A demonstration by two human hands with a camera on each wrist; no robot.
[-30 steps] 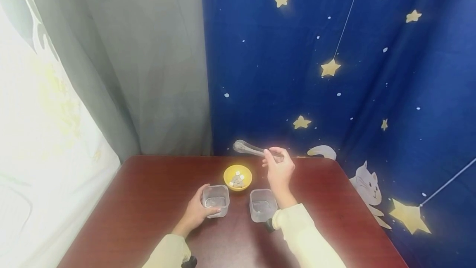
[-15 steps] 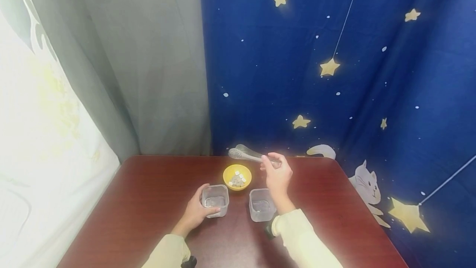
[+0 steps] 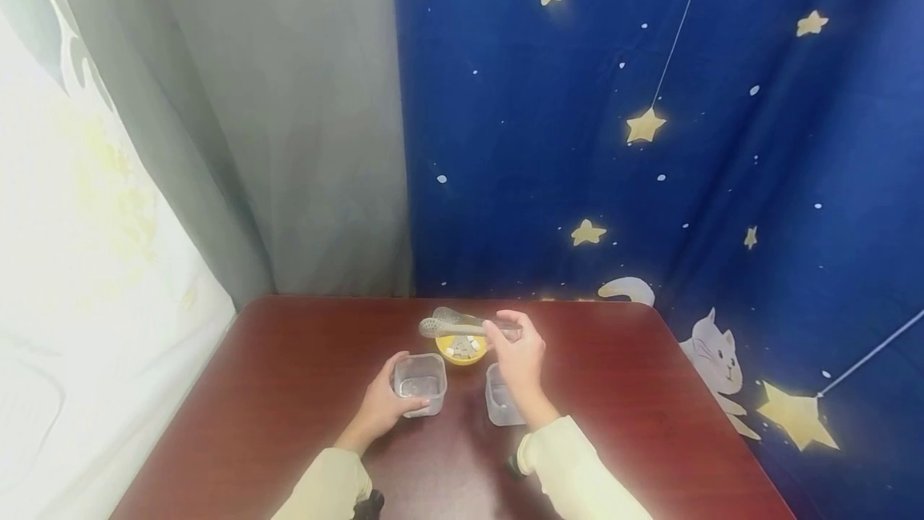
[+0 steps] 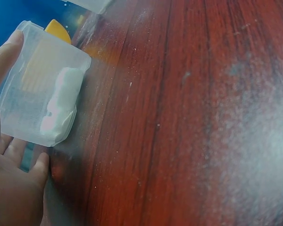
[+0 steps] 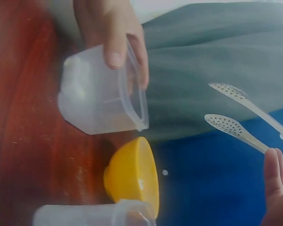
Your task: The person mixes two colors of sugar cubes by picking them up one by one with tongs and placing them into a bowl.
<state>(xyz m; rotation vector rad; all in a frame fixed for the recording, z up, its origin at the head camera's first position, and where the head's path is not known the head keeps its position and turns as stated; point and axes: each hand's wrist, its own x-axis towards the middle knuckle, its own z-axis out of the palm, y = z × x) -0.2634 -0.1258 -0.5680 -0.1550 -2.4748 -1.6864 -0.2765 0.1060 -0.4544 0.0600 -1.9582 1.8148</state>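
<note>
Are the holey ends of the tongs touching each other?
No, the tongs in the right hand have their two holey ends spread apart.

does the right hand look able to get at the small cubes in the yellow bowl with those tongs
Probably yes: the right hand holds the tongs, ends apart, higher than the yellow bowl, and the small cubes lie uncovered inside.

The bowl (image 5: 127,174) is bright yellow, and the cubes (image 3: 460,351) in it are white or greyish. The tongs (image 5: 245,137) are pale grey, patterned with small dark holes (image 5: 226,125). Both boxes (image 3: 421,387) are colourless and cloudy (nearly milky in places). The table (image 4: 179,127) is dark-streaked red-brown. The sleeves (image 3: 326,481) are pale cream. The grey curtain (image 3: 310,143) is plain; the blue curtain (image 3: 520,159) bears gold stars (image 3: 646,126), white dots (image 3: 442,179) and a pale cat (image 3: 713,355).
</note>
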